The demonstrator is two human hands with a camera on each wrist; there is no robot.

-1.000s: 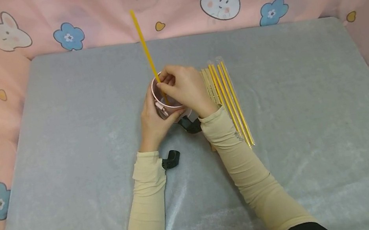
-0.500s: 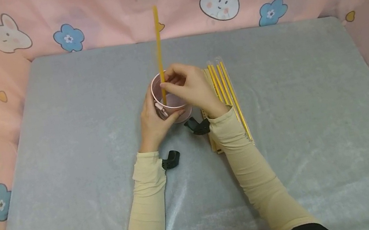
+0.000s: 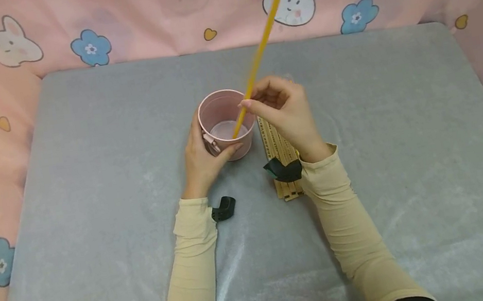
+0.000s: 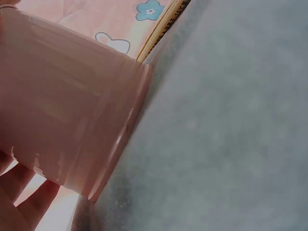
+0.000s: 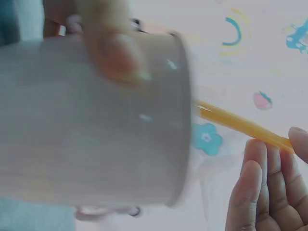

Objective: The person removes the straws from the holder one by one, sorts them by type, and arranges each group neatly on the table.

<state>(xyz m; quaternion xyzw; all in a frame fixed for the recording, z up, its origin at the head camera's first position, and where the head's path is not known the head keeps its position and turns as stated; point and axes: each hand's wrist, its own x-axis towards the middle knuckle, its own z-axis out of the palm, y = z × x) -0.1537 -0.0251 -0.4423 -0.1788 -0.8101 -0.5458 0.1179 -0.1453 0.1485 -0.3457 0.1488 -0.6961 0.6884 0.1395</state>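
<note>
A pink cup (image 3: 246, 145) stands on the table, its mouth tilted toward the head camera. My left hand (image 3: 201, 164) grips it from the left, thumb across the front, and fingers show beneath its wall in the left wrist view. My right hand (image 3: 290, 114) pinches a long yellow straw (image 3: 264, 43) between thumb and fingers. The straw leans up to the right, its lower end inside the cup. In the right wrist view the straw (image 5: 236, 121) emerges past the cup's rim (image 5: 182, 120).
Tan printed strips (image 3: 285, 185) lie just right of the cup, partly under my right wrist. My right hand and arm hide the packaged yellow straws there. A grey cloth covers the table (image 3: 111, 190). Pink patterned curtain (image 3: 137, 20) hangs behind and along both sides.
My right hand has moved right, and the straw has swung from leaning left, through near upright, to leaning right. The left hand and the cup have stayed put.
</note>
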